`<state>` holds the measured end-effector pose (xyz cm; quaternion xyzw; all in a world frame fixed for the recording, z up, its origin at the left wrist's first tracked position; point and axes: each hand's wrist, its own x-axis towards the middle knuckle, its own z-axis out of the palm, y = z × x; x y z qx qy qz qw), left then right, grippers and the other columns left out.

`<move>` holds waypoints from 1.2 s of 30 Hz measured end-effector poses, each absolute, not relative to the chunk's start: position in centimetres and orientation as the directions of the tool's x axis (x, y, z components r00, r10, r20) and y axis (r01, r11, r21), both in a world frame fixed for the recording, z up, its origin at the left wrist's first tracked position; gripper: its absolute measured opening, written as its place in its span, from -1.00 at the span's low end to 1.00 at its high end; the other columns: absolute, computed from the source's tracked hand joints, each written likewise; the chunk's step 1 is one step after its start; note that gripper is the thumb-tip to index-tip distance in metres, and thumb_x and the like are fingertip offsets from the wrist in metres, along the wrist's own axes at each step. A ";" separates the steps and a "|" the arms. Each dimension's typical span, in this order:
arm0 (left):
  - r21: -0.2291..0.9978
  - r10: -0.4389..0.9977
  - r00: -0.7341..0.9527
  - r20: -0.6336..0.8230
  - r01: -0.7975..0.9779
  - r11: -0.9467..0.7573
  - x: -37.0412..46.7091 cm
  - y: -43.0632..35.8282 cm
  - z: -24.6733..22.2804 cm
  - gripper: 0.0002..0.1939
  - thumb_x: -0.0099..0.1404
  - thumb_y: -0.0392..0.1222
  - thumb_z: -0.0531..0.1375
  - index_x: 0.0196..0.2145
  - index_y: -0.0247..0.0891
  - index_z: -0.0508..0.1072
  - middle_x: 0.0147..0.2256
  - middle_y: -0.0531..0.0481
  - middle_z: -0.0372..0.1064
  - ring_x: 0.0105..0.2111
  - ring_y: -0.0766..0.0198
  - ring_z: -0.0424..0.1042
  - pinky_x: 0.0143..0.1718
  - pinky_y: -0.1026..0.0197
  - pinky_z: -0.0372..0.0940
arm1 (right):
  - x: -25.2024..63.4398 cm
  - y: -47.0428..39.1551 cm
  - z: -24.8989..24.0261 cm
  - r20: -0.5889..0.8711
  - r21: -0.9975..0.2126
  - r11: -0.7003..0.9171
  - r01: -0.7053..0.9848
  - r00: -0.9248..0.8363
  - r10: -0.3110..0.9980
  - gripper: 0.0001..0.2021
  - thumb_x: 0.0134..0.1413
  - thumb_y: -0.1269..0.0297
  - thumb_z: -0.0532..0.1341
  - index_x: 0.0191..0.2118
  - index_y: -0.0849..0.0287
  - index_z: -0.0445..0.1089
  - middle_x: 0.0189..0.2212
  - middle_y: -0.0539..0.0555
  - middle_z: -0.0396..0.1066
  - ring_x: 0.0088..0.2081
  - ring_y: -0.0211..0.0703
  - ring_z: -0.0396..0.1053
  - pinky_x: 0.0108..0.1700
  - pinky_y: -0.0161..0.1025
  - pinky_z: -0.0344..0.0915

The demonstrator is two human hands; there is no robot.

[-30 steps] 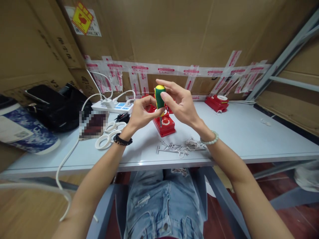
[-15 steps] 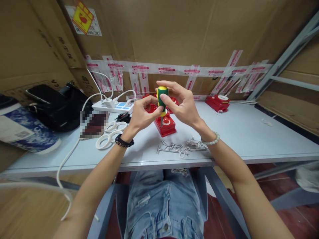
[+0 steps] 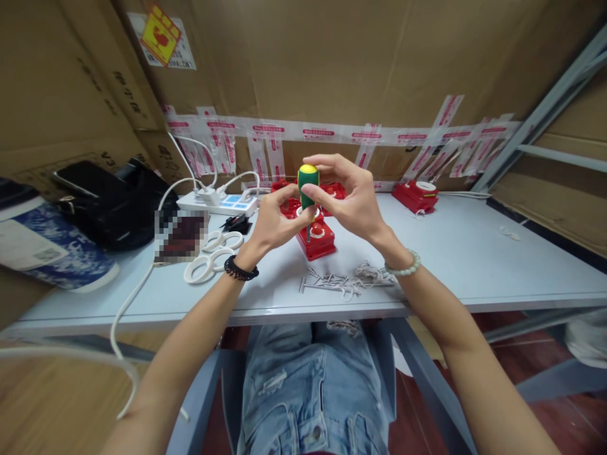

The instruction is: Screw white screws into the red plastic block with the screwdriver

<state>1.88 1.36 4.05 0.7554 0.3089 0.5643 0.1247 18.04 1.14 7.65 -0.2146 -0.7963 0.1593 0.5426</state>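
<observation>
My right hand (image 3: 353, 199) grips the green and yellow handle of a screwdriver (image 3: 308, 180), thumb on the near side and fingers behind. Lower down, my left hand (image 3: 277, 218) closes thumb and fingers about the bottom of the handle, its fingertips partly hidden. The screwdriver stands upright, its shaft reaching down to the front left part of a red box (image 3: 320, 251). On that box a red dome sits inside a pale ring. More red parts (image 3: 334, 189) show behind my hands, partly covered.
Loose screws (image 3: 327, 278) and a metal T-shaped bar (image 3: 320, 288) lie near the table's front edge. White rings (image 3: 199, 270) and a power strip (image 3: 232, 203) are to the left. Another red box (image 3: 415, 197) stands at the back right. A large patterned cup (image 3: 57, 246) lies far left.
My right hand's fingers and thumb have shifted slightly around the screwdriver handle. The screwdriver stays upright on the red box. The whole view has moved a little.
</observation>
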 end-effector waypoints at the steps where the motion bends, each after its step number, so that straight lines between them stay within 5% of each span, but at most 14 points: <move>1: 0.528 0.602 0.152 0.784 0.348 -0.775 2.0 1.3 4.0 -0.79 0.12 -0.12 0.30 -0.35 -0.22 0.36 -0.42 0.08 0.38 -0.40 0.34 0.34 -0.35 0.25 0.27 | 17.9 1.2 7.6 0.807 -0.478 0.856 0.197 -0.284 0.517 -0.60 0.05 -0.01 0.27 -0.03 0.04 0.37 -0.14 0.03 0.43 -0.12 -0.17 0.40 -0.01 -0.10 0.40; 5: 0.510 0.571 0.076 0.818 0.363 -0.779 2.1 1.6 3.8 -0.69 0.09 -0.10 0.35 -0.35 -0.21 0.29 -0.40 0.09 0.36 -0.41 0.36 0.35 -0.37 0.28 0.27 | 17.5 1.3 7.4 0.833 -0.445 0.854 0.269 -0.224 0.505 -0.55 -0.02 -0.03 0.33 -0.03 0.02 0.34 -0.14 0.05 0.42 -0.13 -0.13 0.38 0.00 -0.06 0.39; 11: 0.461 0.544 0.151 0.825 0.377 -0.803 2.0 1.5 3.9 -0.88 0.22 -0.15 0.23 -0.33 -0.22 0.36 -0.39 0.06 0.42 -0.42 0.35 0.37 -0.34 0.26 0.31 | 18.1 1.4 7.4 0.816 -0.406 0.891 0.203 -0.360 0.454 -0.62 0.26 0.06 0.06 0.09 0.10 0.30 0.02 0.10 0.38 0.02 -0.13 0.36 0.10 -0.06 0.31; 18: 0.434 0.501 0.066 0.863 0.412 -0.801 2.0 1.9 3.6 -0.67 0.03 -0.14 0.37 -0.35 -0.20 0.28 -0.41 0.11 0.36 -0.43 0.36 0.35 -0.39 0.28 0.28 | 17.4 1.1 7.6 0.830 -0.394 0.861 0.323 -0.278 0.484 -0.64 0.11 0.03 0.24 -0.04 0.11 0.36 -0.10 0.10 0.40 -0.07 -0.12 0.37 0.04 -0.07 0.35; 25: 0.456 0.538 0.153 0.829 0.372 -0.808 2.1 1.5 3.7 -0.84 0.17 -0.18 0.27 -0.37 -0.23 0.34 -0.43 0.09 0.39 -0.44 0.38 0.36 -0.37 0.28 0.30 | 18.0 0.9 7.7 0.796 -0.435 0.878 0.201 -0.370 0.479 -0.65 0.26 0.11 0.08 0.07 0.12 0.32 0.00 0.09 0.39 0.00 -0.16 0.37 0.08 -0.10 0.32; 30: 0.463 0.534 0.097 0.840 0.385 -0.799 2.2 1.7 3.5 -0.64 0.04 -0.13 0.37 -0.29 -0.21 0.30 -0.35 0.10 0.38 -0.37 0.36 0.39 -0.33 0.28 0.32 | 17.5 0.8 7.8 0.813 -0.431 0.843 0.323 -0.267 0.518 -0.62 0.11 -0.01 0.23 -0.06 0.12 0.36 -0.12 0.08 0.41 -0.11 -0.15 0.37 0.00 -0.10 0.36; 36: 0.468 0.536 0.170 0.827 0.321 -0.824 2.1 1.6 3.7 -0.79 0.15 -0.17 0.29 -0.43 -0.25 0.29 -0.46 0.11 0.36 -0.45 0.39 0.35 -0.36 0.28 0.30 | 18.1 0.6 7.9 0.793 -0.422 0.881 0.215 -0.383 0.473 -0.66 0.25 0.07 0.10 0.04 0.11 0.33 -0.04 0.08 0.40 -0.03 -0.17 0.37 0.02 -0.13 0.34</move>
